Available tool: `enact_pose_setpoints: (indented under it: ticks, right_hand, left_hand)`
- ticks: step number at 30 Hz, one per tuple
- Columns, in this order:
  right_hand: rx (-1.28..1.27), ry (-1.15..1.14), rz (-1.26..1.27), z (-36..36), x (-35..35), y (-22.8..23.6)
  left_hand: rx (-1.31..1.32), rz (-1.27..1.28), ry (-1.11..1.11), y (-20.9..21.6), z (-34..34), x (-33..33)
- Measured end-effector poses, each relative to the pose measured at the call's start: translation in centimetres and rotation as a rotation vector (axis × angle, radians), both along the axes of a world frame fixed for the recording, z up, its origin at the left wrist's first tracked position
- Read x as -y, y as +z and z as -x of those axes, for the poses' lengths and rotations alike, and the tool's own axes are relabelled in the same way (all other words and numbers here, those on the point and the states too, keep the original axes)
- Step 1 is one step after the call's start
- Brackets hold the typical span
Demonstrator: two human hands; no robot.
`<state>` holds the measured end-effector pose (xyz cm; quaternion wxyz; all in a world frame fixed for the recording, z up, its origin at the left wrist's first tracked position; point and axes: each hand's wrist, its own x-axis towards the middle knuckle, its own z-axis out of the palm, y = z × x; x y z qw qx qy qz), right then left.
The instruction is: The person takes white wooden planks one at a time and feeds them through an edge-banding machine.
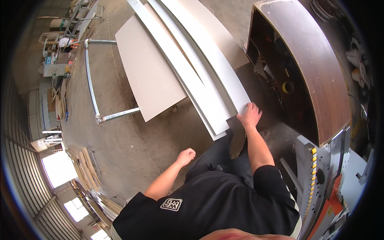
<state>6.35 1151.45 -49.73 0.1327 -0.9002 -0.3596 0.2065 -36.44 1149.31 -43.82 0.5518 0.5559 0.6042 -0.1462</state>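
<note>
My right hand (250,115) grips the near end of a long white panel strip (224,74), with the fingers over its right corner. The strip runs away from me toward the top of the view. Left of it lie more long white strips (176,64), side by side, their near ends close to my legs. My left hand (186,157) hangs apart from the strips, beside my left thigh. Its fingers are curled closed and no object shows in them. Under the strips lies a wide pale beige board (150,76), which sticks out to the left.
A metal tube frame (91,80) extends left of the board at low height. To my right stands a dark brown wooden cabinet (320,60) with an open side; a yellow tape roll (287,87) sits inside. Nearer is a machine with yellow-black edging (313,176). Boards (82,164) lean at left.
</note>
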Motion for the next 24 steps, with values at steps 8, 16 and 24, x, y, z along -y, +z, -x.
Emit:
enact_pose_setpoints:
  ticks: [8,16,24]
  right_hand:
    - [0.119,0.108,-0.145,-5.1,13.9,11.4]
    - [0.124,0.043,0.107,-9.7,39.2,29.6]
    - [0.251,-0.234,0.022,-11.8,53.1,32.9]
  left_hand:
    - [0.385,0.013,0.125,-1.6,-22.8,-9.1]
    - [0.992,0.322,0.736,3.9,-40.7,-16.1]
    - [1.131,0.525,0.443,9.3,-46.0,-5.8]
